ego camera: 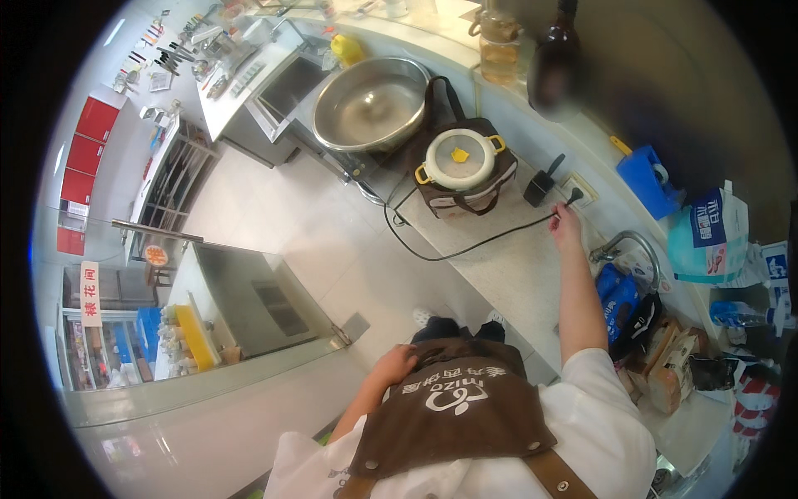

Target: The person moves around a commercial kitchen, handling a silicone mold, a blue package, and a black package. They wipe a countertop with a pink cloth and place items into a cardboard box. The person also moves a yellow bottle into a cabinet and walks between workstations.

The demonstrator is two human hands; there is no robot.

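Observation:
With my right arm stretched over the counter (508,274), my right hand (565,224) grips a black power cord (480,244) just behind its plug (575,196). The plug is at the wall socket (585,187); whether it is fully seated I cannot tell. From my hand the cord loops left past the counter edge. My left hand (396,363) rests against my brown apron (492,424) at the waist, its fingertips partly hidden. Left of the socket, a cream lidded pot (483,168) with yellow handles sits on a dark brown fabric bag (477,204).
A large steel basin (374,115) stands beyond the bag. Near the socket are a black holder (540,186) and a curved metal faucet (645,246). A blue container (645,178) and a pouch (711,240) line the right ledge. A glass panel (206,380) stands at left.

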